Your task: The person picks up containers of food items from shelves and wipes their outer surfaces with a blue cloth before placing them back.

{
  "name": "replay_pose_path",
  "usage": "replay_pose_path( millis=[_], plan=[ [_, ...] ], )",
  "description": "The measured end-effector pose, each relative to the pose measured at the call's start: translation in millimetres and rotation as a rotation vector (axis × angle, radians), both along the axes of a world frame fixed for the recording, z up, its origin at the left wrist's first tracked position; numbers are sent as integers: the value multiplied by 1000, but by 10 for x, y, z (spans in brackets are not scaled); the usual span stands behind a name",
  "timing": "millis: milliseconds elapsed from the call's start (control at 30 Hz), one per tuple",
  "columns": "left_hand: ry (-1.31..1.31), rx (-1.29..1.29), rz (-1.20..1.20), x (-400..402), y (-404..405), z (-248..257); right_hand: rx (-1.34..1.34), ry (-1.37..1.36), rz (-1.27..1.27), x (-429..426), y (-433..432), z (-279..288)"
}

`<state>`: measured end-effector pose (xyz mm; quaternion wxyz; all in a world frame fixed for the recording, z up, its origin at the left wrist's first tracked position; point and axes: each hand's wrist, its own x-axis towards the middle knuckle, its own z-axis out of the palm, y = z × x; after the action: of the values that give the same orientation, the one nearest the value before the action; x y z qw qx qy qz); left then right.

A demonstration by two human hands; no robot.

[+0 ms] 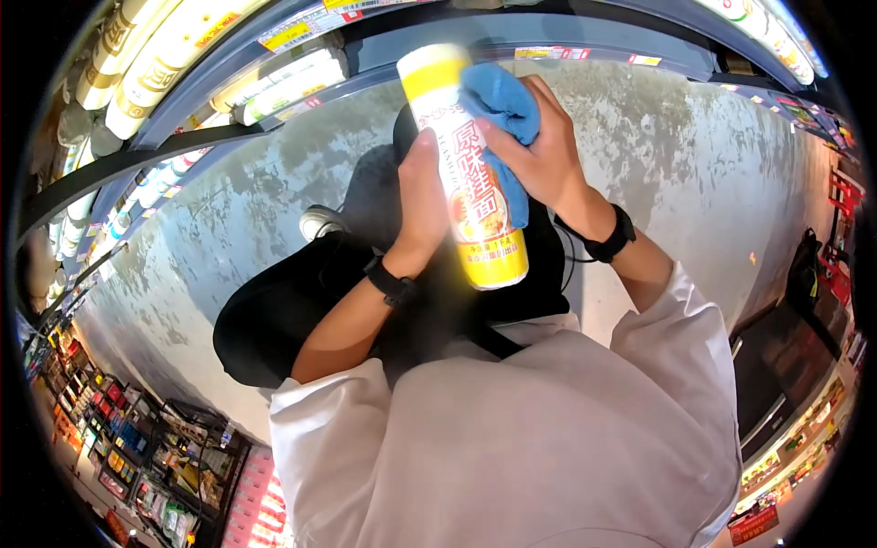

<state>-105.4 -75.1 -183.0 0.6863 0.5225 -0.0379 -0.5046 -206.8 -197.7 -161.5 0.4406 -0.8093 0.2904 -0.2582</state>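
A cylindrical white-and-yellow packet of dried noodles (477, 185) is held tilted before my knees, its printed side towards me. My left hand (419, 195) grips the packet along its left side, with the thumb lying on the wrapper. On the other side, my right hand (548, 154) holds a blue cloth (499, 96) against the packet's upper right. Part of the cloth hangs down along the packet's right edge. The fingers behind the packet are hidden.
Ahead, a low grey metal shelf (425, 42) carries price labels. White noodle packets (154, 75) lie on the shelf at upper left. A dark curved bar (147, 161) juts out there. Grey, stained floor (226, 205) surrounds my legs. Stocked racks (130, 438) stand at lower left.
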Motion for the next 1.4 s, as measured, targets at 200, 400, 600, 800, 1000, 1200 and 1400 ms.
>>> replay_pose_path(
  millis=[200,400,600,800,1000,1200,1400],
  plan=[
    [264,-136,-33,74,126,-183,-185,42,144,-437,345,147],
    [-46,-74,-37,23,83,-87,-530,-225,331,-325,476,207],
    [95,-122,-49,57,124,-186,-218,-89,27,59,30,25],
    [314,-34,-59,98,57,148,-15,45,-76,63,46,-218],
    [621,-182,-216,216,156,177,-526,-219,252,-147,571,220],
    [575,-120,-172,276,276,-209,-429,-119,189,155,281,256],
    [580,-156,-70,189,154,9,-275,-75,-1,392,5,57]
  ],
)
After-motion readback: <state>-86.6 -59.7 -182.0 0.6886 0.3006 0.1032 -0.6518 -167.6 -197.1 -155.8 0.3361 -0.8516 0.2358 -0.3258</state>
